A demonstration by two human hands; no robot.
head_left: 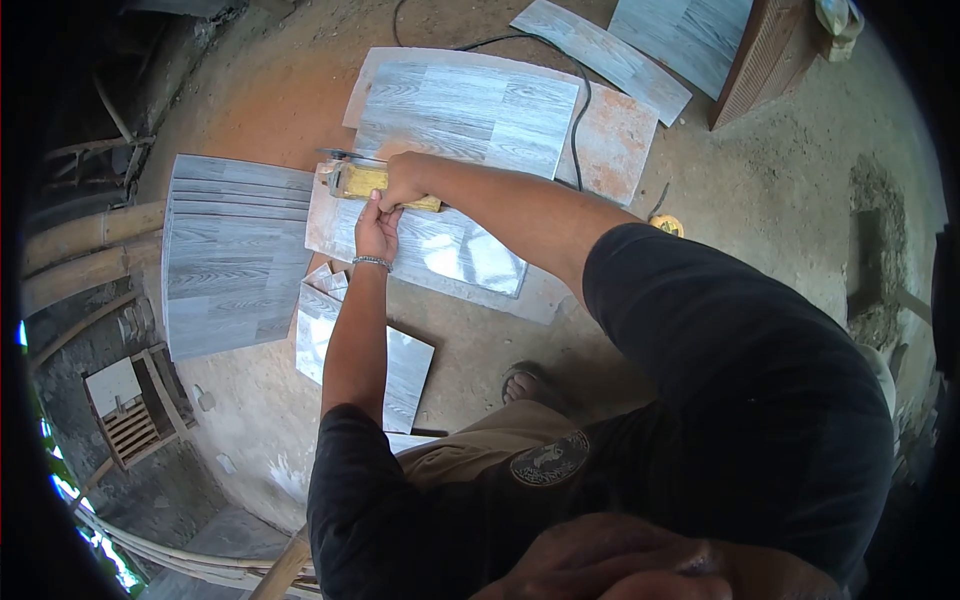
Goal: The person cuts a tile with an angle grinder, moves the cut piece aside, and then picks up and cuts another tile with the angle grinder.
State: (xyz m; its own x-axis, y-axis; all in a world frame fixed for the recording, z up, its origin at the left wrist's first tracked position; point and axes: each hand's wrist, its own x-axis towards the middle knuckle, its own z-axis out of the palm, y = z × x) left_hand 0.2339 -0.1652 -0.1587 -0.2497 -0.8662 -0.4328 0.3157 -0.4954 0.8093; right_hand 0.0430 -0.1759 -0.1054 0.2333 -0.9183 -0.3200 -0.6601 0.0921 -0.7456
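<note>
A yellow power tool [362, 181] with a cutting disc at its far side lies over a grey wood-patterned tile [455, 110]. My right hand [405, 180] is wrapped round the tool's body from above. Just below it, my left hand [376, 230] has its fingertips up against the tool's near side, with the palm partly showing. Under the tile are larger boards with pale, dusty edges. Reddish dust is spread on the floor beyond the disc.
A stack of grey tiles [235, 260] leans at the left. Cut tile pieces [405, 375] lie nearer my body. A black cable [578, 125] crosses the boards. More tiles [685, 40] and a brown box-like block [765, 60] stand at the upper right. A yellow tape measure [667, 225] lies right.
</note>
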